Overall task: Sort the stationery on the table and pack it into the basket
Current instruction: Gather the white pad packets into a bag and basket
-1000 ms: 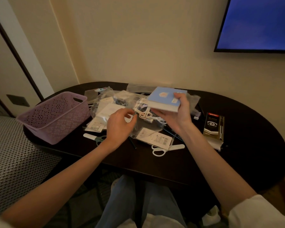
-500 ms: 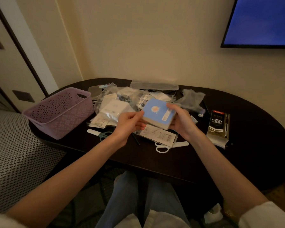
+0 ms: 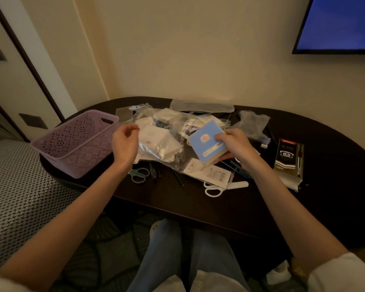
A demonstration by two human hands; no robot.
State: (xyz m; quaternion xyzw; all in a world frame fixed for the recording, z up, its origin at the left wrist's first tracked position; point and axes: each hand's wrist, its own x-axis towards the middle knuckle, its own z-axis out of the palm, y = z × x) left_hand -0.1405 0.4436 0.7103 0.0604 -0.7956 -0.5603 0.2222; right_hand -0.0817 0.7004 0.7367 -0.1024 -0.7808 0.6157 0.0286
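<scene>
The right hand (image 3: 233, 145) reaches over the desk (image 3: 335, 207), its grip closed around a blue notepad (image 3: 207, 144) right of the basket (image 3: 78, 142). The left hand (image 3: 124, 143) hovers beside the basket, fingers loosely curled, holding nothing.

Basket (image 3: 76, 144) mouth open; bags (image 3: 166, 140) beside

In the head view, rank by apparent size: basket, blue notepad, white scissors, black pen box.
1. Basket, clearly largest.
2. Blue notepad and black pen box: look alike, and the right hand covers part of the notepad, so no ranking.
3. White scissors, smallest.
</scene>
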